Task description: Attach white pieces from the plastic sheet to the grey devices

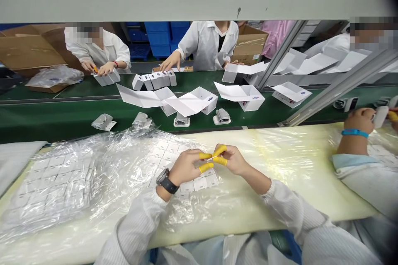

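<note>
My left hand (186, 168), with a black wristwatch (167, 180) on its wrist, and my right hand (231, 160) meet over the padded table. Yellow finger cots cover the thumb and index finger of each. A small, thin white piece (212, 159) is pinched in my right fingertips, and my left fingertips close in on its other end. Its exact kind is too small to make out. Beneath my hands, rows of small white cards (202, 183) lie on clear plastic wrap. More white cards (52, 180) sit under plastic at the left.
Beyond the table runs a green conveyor (74, 109) with grey-white devices (222, 116) and open white boxes (253, 98). Co-workers in white coats handle boxes across it. At right, another person's hand (359, 121) holds a white device. A metal post (329, 95) slants up to an overhead beam (199, 2).
</note>
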Available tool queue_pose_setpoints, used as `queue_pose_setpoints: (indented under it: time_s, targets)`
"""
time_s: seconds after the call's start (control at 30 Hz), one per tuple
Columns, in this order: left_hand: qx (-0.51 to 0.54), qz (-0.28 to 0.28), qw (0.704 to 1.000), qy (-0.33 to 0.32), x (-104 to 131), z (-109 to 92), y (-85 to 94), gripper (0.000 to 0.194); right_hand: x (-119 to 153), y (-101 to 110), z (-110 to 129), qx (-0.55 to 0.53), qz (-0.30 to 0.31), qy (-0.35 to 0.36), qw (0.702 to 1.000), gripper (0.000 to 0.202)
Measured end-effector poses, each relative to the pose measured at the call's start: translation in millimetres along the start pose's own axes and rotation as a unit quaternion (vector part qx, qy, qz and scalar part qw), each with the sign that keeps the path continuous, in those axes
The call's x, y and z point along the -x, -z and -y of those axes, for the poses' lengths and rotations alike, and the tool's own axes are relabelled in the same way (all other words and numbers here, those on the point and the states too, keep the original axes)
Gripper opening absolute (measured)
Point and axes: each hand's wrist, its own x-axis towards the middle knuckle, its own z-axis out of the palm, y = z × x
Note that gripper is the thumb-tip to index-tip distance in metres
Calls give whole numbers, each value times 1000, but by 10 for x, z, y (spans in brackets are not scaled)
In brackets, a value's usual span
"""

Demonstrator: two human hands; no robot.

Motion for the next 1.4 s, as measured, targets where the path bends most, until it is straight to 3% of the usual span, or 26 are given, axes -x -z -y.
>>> queue_pose_setpoints:
  time_s: [0.13, 0.23, 0.3, 0.4, 0.5, 0.6, 0.73, 0.8, 0.9, 1.0, 1.1, 1.4]
  targets:
    - [-4, -11, 1000, 13, -45, -36, -145, 30, 50, 102, 101, 50, -35, 47, 997, 22]
    - [-70, -131, 989, 27, -72, 16, -193, 28, 65, 147, 97, 119, -32, 74, 990, 16]
    - [-122, -160, 980, 10, -108, 70, -174, 22, 54, 178, 59, 146, -40, 97, 984, 12]
    - [-161, -116, 978, -58, -210, 155, -113, 18, -20, 277, -1, 152, -13, 100, 983, 20]
    - [-158, -101, 980, -75, -358, 250, -53, 20, -178, 441, -33, 120, 85, 49, 988, 48]
    - [-150, -74, 983, -74, -514, 356, -9, 20, -379, 593, -63, 102, 153, 10, 983, 46]
    - [-176, -35, 981, -69, -693, 498, 36, 15, -645, 721, -220, 91, 198, -30, 976, 44]
    - [-205, -39, 977, -37, -779, 587, 61, 23, -801, 792, -374, 103, 187, -42, 976, 43]
    - [-228, -87, 969, 29, -925, 785, 98, 44, -1110, 927, -648, 210, 122, -39, 969, 39]
    - [-206, -140, 965, 87, -1105, 1029, 100, 38, -1453, 1044, -887, 318, 81, 7, 945, 29]
    - [-180, -154, 964, 122, -1301, 1222, 52, 34, -1701, 1107, -1050, 346, 79, 50, 934, 23]
    - [-151, -90, 976, 129, -1580, 1338, -112, 30, -1740, 1311, -1212, 313, 83, 46, 945, 31]
